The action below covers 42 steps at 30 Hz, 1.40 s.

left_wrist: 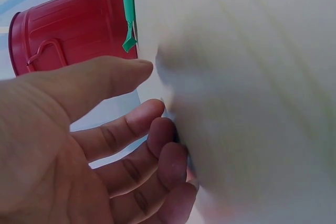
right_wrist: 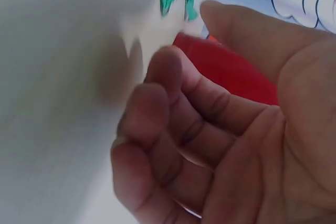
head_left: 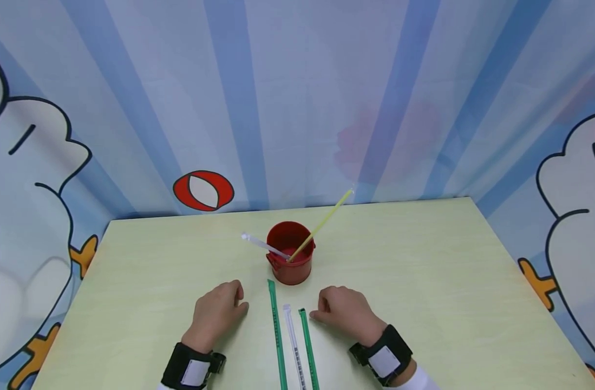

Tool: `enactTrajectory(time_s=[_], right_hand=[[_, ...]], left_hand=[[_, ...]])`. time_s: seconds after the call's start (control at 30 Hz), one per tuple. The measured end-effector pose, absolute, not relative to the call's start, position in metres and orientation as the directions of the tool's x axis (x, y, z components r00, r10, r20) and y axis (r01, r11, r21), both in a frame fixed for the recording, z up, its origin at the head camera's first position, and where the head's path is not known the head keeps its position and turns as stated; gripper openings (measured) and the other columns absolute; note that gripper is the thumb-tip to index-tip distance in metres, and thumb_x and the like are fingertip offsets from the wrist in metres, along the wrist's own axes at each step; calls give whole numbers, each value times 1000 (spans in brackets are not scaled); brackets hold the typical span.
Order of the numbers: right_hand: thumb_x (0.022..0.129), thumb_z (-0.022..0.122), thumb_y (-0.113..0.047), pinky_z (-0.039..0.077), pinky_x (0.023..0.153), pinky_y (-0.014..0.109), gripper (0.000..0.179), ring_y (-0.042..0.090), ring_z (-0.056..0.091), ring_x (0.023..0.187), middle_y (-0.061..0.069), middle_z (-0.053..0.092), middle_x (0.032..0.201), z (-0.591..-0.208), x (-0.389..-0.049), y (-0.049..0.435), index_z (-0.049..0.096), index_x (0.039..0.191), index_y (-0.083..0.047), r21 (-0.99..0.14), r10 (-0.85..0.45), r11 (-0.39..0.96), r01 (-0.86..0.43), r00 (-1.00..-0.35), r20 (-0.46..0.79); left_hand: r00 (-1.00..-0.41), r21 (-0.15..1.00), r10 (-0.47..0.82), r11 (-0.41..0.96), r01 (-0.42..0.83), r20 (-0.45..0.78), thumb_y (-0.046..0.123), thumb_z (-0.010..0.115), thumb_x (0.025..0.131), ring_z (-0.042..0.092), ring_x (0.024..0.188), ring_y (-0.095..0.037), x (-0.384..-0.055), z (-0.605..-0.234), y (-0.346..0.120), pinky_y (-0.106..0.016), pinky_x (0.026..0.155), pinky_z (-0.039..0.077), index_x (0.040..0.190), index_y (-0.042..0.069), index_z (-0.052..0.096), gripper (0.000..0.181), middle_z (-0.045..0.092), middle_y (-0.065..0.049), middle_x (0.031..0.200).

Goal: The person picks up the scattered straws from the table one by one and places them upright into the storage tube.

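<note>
My left hand (head_left: pixel 218 312) rests on the table with loosely bent fingers, holding nothing. Opposite it lies my right hand (head_left: pixel 346 310), its fingers loosely curled and also holding nothing. Between the hands are a longer green-wrapped straw (head_left: pixel 277 330), a white-wrapped straw (head_left: pixel 294 341) and a shorter green-wrapped straw (head_left: pixel 307 346), side by side; their near ends leave the head view. The right fingertips are close to the shorter green one. Beyond them stands a small red bucket (head_left: pixel 292 273), with a yellow straw (head_left: pixel 321 225) leaning right and a white straw (head_left: pixel 258 242) leaning left in it.
The pale wooden table (head_left: pixel 448 281) reaches back to a blue striped curtain (head_left: pixel 302 108) with cartoon prints. Each wrist wears a black strap (head_left: pixel 387 355). The bucket's wire handle (left_wrist: pixel 50 51) hangs against its side.
</note>
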State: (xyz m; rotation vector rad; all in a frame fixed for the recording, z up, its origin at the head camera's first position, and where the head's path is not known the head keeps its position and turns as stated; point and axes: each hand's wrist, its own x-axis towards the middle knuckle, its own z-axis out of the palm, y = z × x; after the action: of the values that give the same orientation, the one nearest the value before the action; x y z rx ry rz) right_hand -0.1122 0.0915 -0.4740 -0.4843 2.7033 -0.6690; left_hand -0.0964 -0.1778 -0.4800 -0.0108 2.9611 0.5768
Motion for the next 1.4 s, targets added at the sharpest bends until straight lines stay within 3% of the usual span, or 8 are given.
enactTrajectory(time_s=[0.4,0.67,0.8,1.17,1.4], right_hand=[[85,80,-32,29,53,24,29,9,43,55,-7,45,56,-474,-96,77,63,68,-15,-463,-463,837,-292,-829,-314],[88,74,-23,25,50,24,33,8,38,51,-8,38,54,-474,-92,71,56,60,-16,-463,-488,829,-313,-810,-326],[86,72,-18,22,49,24,35,7,35,49,-9,33,52,-477,-91,69,53,56,-17,-459,-498,824,-331,-810,-311],[87,77,-33,23,50,24,40,9,36,47,-7,32,50,-479,-89,63,55,59,-16,-430,-457,851,-300,-827,-328],[87,75,-26,21,49,24,40,9,34,46,-7,28,50,-481,-89,62,50,56,-17,-445,-466,843,-302,-823,-325]], left_hand=[[-992,369,15,929,-33,-126,17,77,86,45,59,-14,-96,-479,-178,-27,54,33,84,11,60,19,50,1,66],[-991,373,24,927,-26,-131,17,77,86,45,59,-14,-96,-478,-178,-28,54,33,85,10,60,19,50,0,66],[-990,375,23,927,-30,-137,18,76,86,45,59,-14,-96,-478,-178,-28,54,33,86,10,60,18,50,0,67],[-987,372,12,927,-50,-163,19,76,87,45,60,-15,-97,-480,-178,-28,54,33,87,10,60,19,50,0,67],[-987,373,7,926,-55,-163,20,76,87,46,60,-15,-97,-480,-178,-28,54,33,86,10,60,19,50,0,66]])
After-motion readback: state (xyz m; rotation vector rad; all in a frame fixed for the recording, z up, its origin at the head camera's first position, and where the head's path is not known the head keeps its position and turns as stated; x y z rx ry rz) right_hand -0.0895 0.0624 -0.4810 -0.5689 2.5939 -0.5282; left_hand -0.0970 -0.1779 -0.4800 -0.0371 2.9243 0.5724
